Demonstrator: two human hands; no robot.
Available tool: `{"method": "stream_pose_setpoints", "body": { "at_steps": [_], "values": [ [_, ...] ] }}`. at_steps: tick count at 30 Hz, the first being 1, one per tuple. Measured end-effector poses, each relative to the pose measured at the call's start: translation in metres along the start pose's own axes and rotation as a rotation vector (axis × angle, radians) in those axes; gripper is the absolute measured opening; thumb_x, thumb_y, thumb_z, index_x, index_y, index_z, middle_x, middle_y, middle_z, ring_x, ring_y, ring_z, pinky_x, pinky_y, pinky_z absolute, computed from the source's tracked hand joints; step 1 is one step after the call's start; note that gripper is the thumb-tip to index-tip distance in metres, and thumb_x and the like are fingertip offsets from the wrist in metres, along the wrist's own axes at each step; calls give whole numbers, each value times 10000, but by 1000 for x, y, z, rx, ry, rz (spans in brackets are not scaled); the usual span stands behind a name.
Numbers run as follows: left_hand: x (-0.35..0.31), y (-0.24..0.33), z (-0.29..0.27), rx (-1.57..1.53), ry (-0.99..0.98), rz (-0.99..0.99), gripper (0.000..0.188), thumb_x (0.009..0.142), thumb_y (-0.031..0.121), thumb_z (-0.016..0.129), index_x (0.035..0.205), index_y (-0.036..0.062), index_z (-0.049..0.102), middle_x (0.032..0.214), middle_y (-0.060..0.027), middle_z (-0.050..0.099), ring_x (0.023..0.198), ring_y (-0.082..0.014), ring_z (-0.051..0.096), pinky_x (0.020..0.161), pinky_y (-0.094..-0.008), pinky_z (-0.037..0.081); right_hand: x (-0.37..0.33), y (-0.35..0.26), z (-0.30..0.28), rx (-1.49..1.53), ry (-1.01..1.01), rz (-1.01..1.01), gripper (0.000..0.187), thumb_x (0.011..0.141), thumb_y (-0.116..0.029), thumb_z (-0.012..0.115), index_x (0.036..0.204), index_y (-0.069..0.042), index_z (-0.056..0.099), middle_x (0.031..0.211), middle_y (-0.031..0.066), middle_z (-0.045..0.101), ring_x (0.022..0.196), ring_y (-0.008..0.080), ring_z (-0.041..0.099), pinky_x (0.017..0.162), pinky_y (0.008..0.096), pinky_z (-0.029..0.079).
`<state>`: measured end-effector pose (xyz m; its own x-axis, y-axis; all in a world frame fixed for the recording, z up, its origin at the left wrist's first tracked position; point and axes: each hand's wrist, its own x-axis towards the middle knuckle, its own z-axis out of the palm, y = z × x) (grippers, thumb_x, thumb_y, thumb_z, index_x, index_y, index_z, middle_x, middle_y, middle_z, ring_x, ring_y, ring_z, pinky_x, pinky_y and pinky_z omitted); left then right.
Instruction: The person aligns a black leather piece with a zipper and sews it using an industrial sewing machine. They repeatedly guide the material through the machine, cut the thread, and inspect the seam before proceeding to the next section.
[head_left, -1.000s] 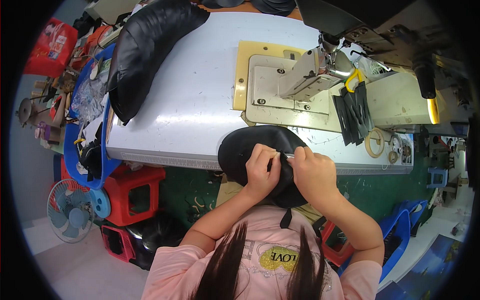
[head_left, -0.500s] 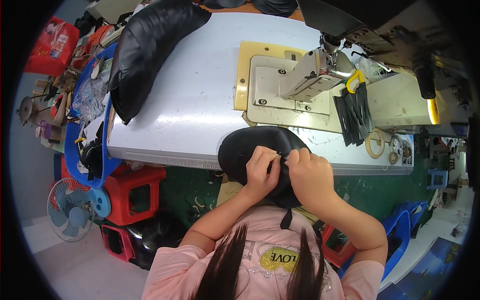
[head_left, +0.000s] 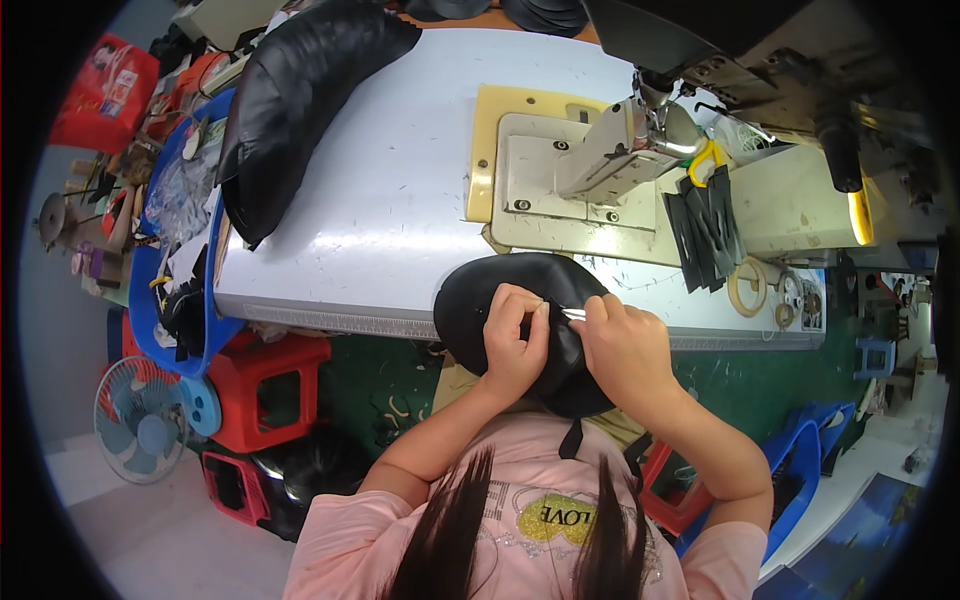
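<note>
While the black leather piece [head_left: 490,300] sits at the near edge of the white worktable [head_left: 400,200], half over the lap, I've got both hands on it. My left hand [head_left: 515,340] is curled narrow, fingers pinching a fold of the leather near its middle. My right hand [head_left: 625,350] is closed around a small silvery tool [head_left: 573,314], tip meeting the leather right beside the left fingertips; what kind of tool it is, I cannot tell. Just beyond sits the sewing machine [head_left: 610,160] on its cream base plate. A long black padded cover [head_left: 290,100] lies at the table's far left, above a blue bin [head_left: 150,290]. Red stools [head_left: 265,385] and a small fan [head_left: 140,425] stand on the floor to my left.
</note>
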<state>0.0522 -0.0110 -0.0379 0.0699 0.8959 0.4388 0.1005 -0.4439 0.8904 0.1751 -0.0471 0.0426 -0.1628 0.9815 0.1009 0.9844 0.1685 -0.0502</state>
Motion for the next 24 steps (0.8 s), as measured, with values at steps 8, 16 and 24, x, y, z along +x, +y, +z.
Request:
{"method": "stream_pose_setpoints", "body": {
  "at_steps": [8,16,24],
  "values": [
    [-1,-1,0,19,-15,51,73,734,-59,543,728,-3,497,728,-112,488,593,-209,488,511,-274,403,-1,-2,3,-55,50,-39,167,725,-154,574,675,-75,436,602,44,455,506,176,515,459,281,409],
    [-1,-4,2,56,-2,155,69,744,-51,532,740,-4,483,725,-124,477,577,-230,488,504,-298,412,4,-9,8,-216,41,-75,130,638,-119,564,657,-101,437,581,23,458,495,146,524,447,266,417],
    [-4,-10,-12,-136,48,-115,89,769,-80,474,766,1,436,757,-105,432,619,-181,432,514,-257,389,9,13,1,167,-49,112,266,701,-234,655,721,-35,479,616,94,518,566,258,566,491,340,447]
  ]
}}
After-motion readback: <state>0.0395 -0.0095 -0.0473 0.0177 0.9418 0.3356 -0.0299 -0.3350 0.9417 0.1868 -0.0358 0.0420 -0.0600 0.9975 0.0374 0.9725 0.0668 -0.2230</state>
